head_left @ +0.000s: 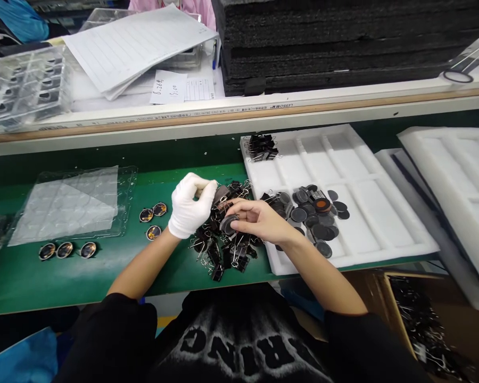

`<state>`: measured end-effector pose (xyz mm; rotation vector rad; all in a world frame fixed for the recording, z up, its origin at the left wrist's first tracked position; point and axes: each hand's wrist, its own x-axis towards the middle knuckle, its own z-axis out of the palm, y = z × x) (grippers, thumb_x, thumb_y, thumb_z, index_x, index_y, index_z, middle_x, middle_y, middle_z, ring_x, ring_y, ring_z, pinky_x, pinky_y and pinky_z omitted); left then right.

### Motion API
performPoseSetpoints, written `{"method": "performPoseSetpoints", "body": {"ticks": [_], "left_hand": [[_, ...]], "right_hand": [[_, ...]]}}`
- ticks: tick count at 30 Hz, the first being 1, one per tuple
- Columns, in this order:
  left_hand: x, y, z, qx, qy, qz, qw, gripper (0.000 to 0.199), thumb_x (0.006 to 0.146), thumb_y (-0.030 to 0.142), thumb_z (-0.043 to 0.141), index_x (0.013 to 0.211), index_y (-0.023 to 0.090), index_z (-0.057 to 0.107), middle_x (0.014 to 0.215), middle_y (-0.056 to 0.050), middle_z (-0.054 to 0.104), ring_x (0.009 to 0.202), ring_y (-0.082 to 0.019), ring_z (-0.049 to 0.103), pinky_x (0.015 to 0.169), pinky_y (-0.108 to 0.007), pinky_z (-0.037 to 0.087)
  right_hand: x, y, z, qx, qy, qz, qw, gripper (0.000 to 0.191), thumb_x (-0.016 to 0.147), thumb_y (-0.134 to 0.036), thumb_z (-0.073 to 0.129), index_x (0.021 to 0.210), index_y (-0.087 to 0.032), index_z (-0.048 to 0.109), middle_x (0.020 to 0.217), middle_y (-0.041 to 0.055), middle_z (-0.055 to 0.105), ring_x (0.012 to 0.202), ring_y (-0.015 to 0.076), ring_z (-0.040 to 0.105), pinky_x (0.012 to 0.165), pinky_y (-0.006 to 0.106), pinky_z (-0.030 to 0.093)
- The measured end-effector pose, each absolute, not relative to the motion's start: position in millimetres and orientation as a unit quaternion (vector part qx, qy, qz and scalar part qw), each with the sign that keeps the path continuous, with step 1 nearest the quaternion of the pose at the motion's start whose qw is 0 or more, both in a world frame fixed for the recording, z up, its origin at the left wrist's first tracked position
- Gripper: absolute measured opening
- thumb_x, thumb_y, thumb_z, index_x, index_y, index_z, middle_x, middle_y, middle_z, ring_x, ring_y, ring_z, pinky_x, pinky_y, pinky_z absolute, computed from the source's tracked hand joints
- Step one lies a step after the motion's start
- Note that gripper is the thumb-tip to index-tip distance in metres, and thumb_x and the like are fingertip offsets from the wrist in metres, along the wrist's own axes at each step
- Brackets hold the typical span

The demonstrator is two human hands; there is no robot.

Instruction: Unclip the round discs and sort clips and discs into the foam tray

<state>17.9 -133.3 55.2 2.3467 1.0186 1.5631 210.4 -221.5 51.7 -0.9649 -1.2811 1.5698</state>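
Note:
My left hand point(192, 206), in a white glove, is closed in a pinch above a heap of black binder clips point(215, 252). What its fingertips hold is too small to make out. Close beside it, my bare right hand point(255, 219) grips a dark grey round disc point(228, 224) between thumb and fingers. Under and around both hands the clips lie loose, their wire handles pointing every way. Right of my hands, a pile of dark round discs point(311, 215) lies on a white foam tray point(387, 223). One disc there has an orange-brown centre point(322, 205).
Several shiny round pieces point(65, 250) lie on the green table point(115, 271), near a clear plastic tray point(123, 202). More binder clips point(262, 146) sit in the foam tray's far corner. Black foam sheets point(335, 48) and papers point(139, 48) occupy the shelf. A clip-filled box point(419, 314) stands lower right.

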Motion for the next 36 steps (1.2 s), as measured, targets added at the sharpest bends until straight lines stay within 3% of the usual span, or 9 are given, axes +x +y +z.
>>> {"method": "performPoseSetpoints", "body": {"ticks": [4,8,12,18,21,26,30,33,36], "left_hand": [[6.9,-120.4,56.1,0.831,0.335,0.443,-0.028,0.026,0.103,0.035,0.06,0.081,0.023,0.063,0.069,-0.001,0.061,0.066,-0.015,0.058,0.068,-0.034,0.044],[-5.7,-107.3,63.5,0.891,0.288,0.342,-0.08,0.027,0.103,0.042,0.06,0.085,0.024,0.07,0.074,-0.004,0.066,0.07,-0.019,0.059,0.068,-0.036,0.038],[-6.7,-109.1,76.7,0.926,0.25,0.27,-0.085,0.036,0.105,0.041,0.06,0.075,0.021,0.065,0.071,-0.004,0.06,0.066,-0.018,0.054,0.065,-0.036,0.03],[-0.6,-117.6,80.3,0.924,0.234,0.25,-0.172,0.04,0.105,0.025,0.056,0.066,0.02,0.058,0.061,-0.003,0.05,0.058,-0.018,0.046,0.06,-0.038,0.02],[-1.1,-116.2,77.2,0.907,0.267,0.262,-0.192,0.043,0.106,0.032,0.056,0.064,0.021,0.056,0.061,-0.003,0.051,0.057,-0.018,0.046,0.06,-0.037,0.02],[-7.8,-105.8,72.4,0.881,0.349,0.292,-0.128,0.043,0.106,0.042,0.057,0.068,0.022,0.06,0.065,-0.002,0.053,0.06,-0.017,0.049,0.062,-0.035,0.028],[-8.4,-104.0,71.1,0.845,0.395,0.36,-0.031,0.038,0.101,0.039,0.064,0.067,0.022,0.06,0.066,-0.002,0.052,0.062,-0.017,0.051,0.068,-0.036,0.037],[-0.7,-116.9,76.0,0.788,0.41,0.453,0.081,0.032,0.096,0.035,0.068,0.069,0.021,0.06,0.066,0.001,0.054,0.061,-0.014,0.05,0.068,-0.032,0.041],[10.5,-135.4,82.2,0.737,0.398,0.483,0.257,0.026,0.094,0.036,0.07,0.073,0.021,0.063,0.065,0.003,0.059,0.059,-0.011,0.051,0.06,-0.027,0.042]], "right_hand": [[210.1,-226.1,53.9,-0.455,-0.538,0.551,0.447,0.023,0.089,-0.04,0.082,0.103,-0.023,0.08,0.137,0.0102,0.065,0.094,0.0153,0.072,0.09,0.039,0.066],[212.9,-229.9,55.9,-0.466,-0.606,0.506,0.4,0.019,0.093,-0.039,0.077,0.105,-0.024,0.079,0.134,0.0098,0.066,0.098,0.0184,0.072,0.083,0.039,0.066],[209.3,-237.7,57.4,-0.535,-0.716,0.283,0.347,0.017,0.101,-0.026,0.066,0.114,-0.026,0.075,0.138,0.0126,0.064,0.117,0.0281,0.069,0.09,0.049,0.065],[196.1,-252.9,66.2,-0.537,-0.795,0.159,0.233,0.027,0.108,-0.021,0.047,0.123,-0.019,0.069,0.151,0.021,0.056,0.1,0.0295,0.073,0.077,0.052,0.066],[194.6,-252.9,69.9,-0.536,-0.8,0.172,0.207,0.027,0.108,-0.021,0.047,0.122,-0.019,0.07,0.15,0.0201,0.056,0.099,0.0302,0.073,0.078,0.054,0.066],[211.2,-244.5,76.2,-0.536,-0.78,0.248,0.206,0.02,0.103,-0.024,0.06,0.117,-0.021,0.075,0.141,0.0148,0.065,0.106,0.0296,0.075,0.09,0.054,0.065],[231.2,-241.7,86.6,-0.54,-0.745,0.318,0.227,0.014,0.097,-0.027,0.071,0.108,-0.026,0.08,0.164,0.0113,0.052,0.101,0.0261,0.075,0.09,0.053,0.064],[235.0,-238.4,87.8,-0.511,-0.667,0.429,0.332,0.013,0.093,-0.032,0.078,0.104,-0.027,0.082,0.164,0.01,0.053,0.087,0.0188,0.073,0.077,0.043,0.065],[226.5,-231.0,78.2,-0.446,-0.551,0.539,0.456,0.019,0.088,-0.036,0.086,0.104,-0.027,0.083,0.157,0.009,0.061,0.092,0.0169,0.074,0.077,0.036,0.065]]}}
